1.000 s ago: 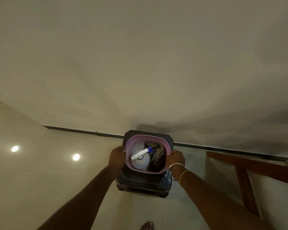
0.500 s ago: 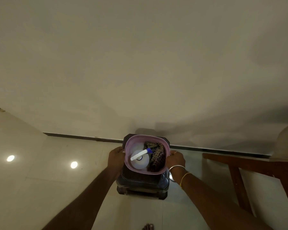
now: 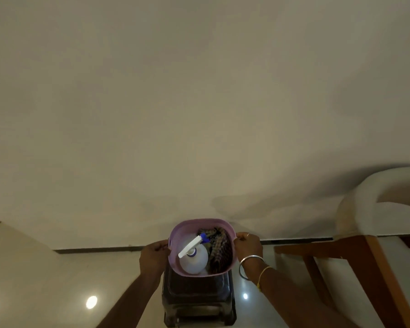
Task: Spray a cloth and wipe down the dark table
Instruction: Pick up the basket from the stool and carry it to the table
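A pink plastic basket point(image 3: 175, 235) is held between both hands over a small dark table point(image 3: 198, 297). Inside it lies a white spray bottle point(image 3: 194, 256) with a white trigger and blue nozzle, and to its right a dark checked cloth point(image 3: 219, 249). My left hand point(image 3: 153, 258) grips the basket's left rim. My right hand point(image 3: 249, 245), with bangles at the wrist, grips the right rim. The basket hides the back part of the table top.
A plain cream wall fills most of the view, with a dark skirting line point(image 3: 92, 249) at its foot. A wooden chair point(image 3: 355, 252) with a pale cushioned back stands at the right. The glossy tiled floor point(image 3: 45, 292) reflects ceiling lights.
The basket has risen off the table top and sits higher against the wall. The view has shifted, bringing the chair further in at the right.
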